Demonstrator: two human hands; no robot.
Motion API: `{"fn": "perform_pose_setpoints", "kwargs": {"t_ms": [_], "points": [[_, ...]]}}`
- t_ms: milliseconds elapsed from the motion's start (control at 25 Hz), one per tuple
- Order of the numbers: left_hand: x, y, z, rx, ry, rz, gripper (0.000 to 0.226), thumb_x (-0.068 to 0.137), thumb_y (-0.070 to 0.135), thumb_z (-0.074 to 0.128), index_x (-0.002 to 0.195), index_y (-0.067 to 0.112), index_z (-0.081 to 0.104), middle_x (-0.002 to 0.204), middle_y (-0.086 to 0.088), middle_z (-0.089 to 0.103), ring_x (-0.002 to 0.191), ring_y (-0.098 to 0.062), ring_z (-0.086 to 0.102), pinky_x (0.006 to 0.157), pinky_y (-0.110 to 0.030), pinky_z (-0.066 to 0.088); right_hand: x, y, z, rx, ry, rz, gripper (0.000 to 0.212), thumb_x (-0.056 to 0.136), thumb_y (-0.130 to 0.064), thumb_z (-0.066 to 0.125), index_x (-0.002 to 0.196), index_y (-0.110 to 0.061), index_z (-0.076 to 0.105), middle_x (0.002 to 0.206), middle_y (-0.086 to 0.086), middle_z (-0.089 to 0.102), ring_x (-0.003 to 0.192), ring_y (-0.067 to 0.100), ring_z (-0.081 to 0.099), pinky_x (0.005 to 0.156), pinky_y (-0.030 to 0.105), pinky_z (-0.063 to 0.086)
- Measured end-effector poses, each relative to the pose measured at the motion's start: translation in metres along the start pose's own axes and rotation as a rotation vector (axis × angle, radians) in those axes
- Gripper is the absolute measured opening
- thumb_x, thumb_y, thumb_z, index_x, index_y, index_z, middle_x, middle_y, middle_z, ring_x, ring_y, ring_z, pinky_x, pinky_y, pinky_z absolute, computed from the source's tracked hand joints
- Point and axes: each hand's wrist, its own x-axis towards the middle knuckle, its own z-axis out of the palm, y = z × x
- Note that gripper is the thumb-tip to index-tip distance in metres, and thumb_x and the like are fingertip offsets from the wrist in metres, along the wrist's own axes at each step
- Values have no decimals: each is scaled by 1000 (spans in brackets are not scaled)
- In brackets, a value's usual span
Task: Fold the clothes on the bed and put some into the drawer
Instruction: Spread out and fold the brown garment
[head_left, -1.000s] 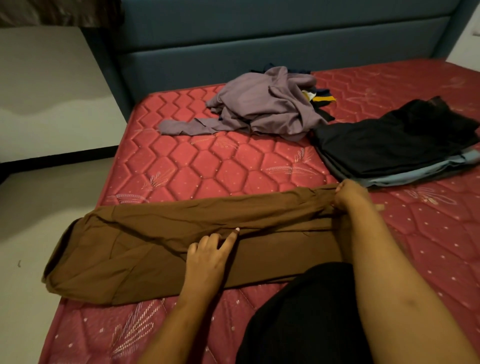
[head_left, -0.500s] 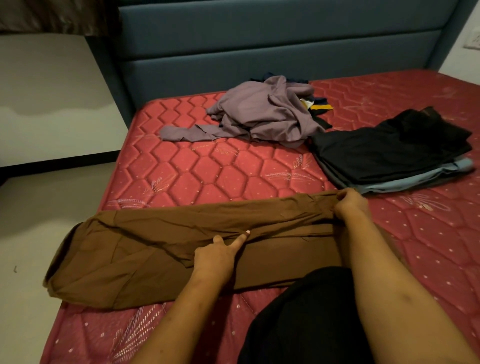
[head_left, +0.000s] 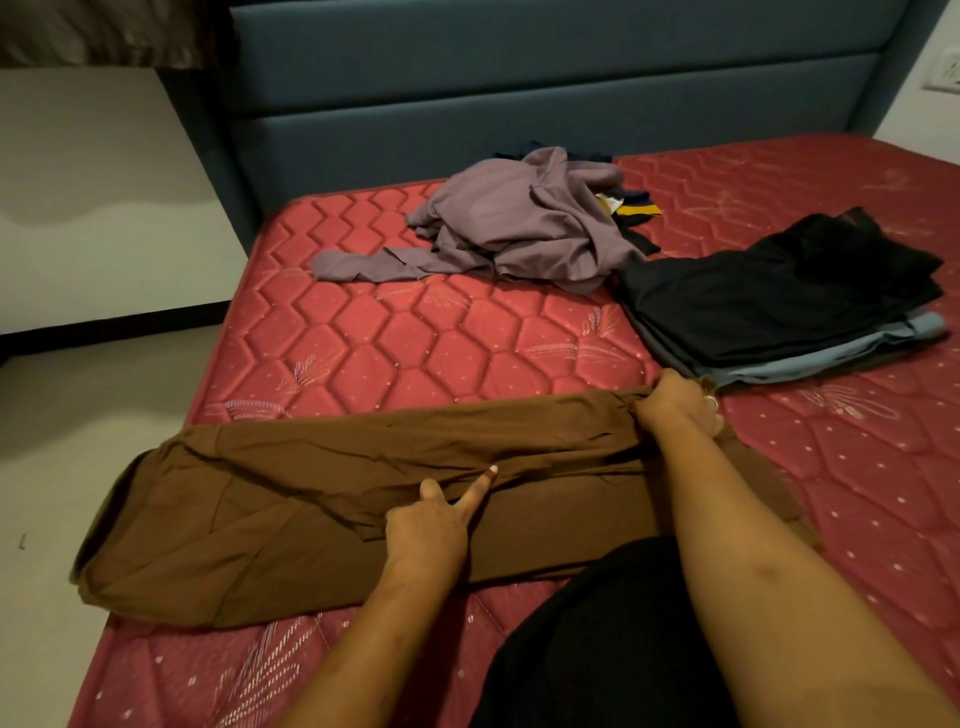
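A brown garment (head_left: 322, 499) lies stretched across the near part of the red mattress (head_left: 426, 332), its left end hanging past the bed edge. My left hand (head_left: 436, 514) rests on its middle, index finger pointing along a fold, with other fingers curled around the cloth edge. My right hand (head_left: 675, 405) grips the garment's bunched right end. A crumpled purple garment (head_left: 519, 223) lies near the headboard. A folded stack of black and grey-blue clothes (head_left: 779, 312) sits at the right.
A blue padded headboard (head_left: 519, 93) runs behind the bed. Bare pale floor (head_left: 78, 415) lies to the left, with a white wall. Small dark and yellow items (head_left: 631, 208) peek from behind the purple pile. No drawer is in view.
The brown garment's upper edge has been drawn a bit tighter. My left hand has curled most fingers, leaving the index finger pointing; my right hand keeps its hold.
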Motion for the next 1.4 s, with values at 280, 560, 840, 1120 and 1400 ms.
{"fn": "perform_pose_setpoints", "kwargs": {"t_ms": [280, 560, 840, 1120, 1400], "points": [[0, 2, 2, 15, 3, -6, 89, 95, 11, 37, 136, 49, -32, 120, -12, 38, 81, -20, 62, 60, -30, 40, 7, 3, -2, 178, 44, 12, 38, 92, -6, 45, 125, -20, 57, 133, 20, 51, 121, 38, 51, 99, 41, 42], [-6, -1, -6, 14, -10, 28, 87, 96, 8, 34, 138, 52, -29, 126, -14, 37, 84, -20, 63, 62, -29, 39, 21, -1, 0, 616, 244, -36, 33, 89, 0, 45, 96, -19, 71, 115, 16, 64, 108, 35, 58, 96, 38, 46], [-9, -4, -12, 24, -35, 51, 85, 96, 10, 35, 142, 52, -24, 128, -14, 39, 92, -21, 64, 70, -32, 34, 21, 4, 8, 206, -85, -307, 71, 88, -30, 67, 149, -13, 34, 150, 14, 32, 132, 35, 42, 106, 36, 34], [-3, -3, -21, 38, 13, 8, 70, 93, 19, 42, 150, 38, 7, 127, -7, 49, 108, -24, 57, 88, -36, 35, 8, 16, -3, -35, -245, -295, 96, 78, -56, 70, 152, -39, 12, 157, 10, 20, 139, 35, 33, 109, 44, 33], [33, 23, -32, -250, 152, 215, 54, 92, 41, 51, 141, 29, 32, 149, 3, 31, 136, -21, 31, 106, -45, 32, -1, 7, -7, 15, -134, -327, 36, 89, -31, 63, 125, -34, 61, 130, 6, 61, 117, 29, 57, 96, 36, 47]]}}
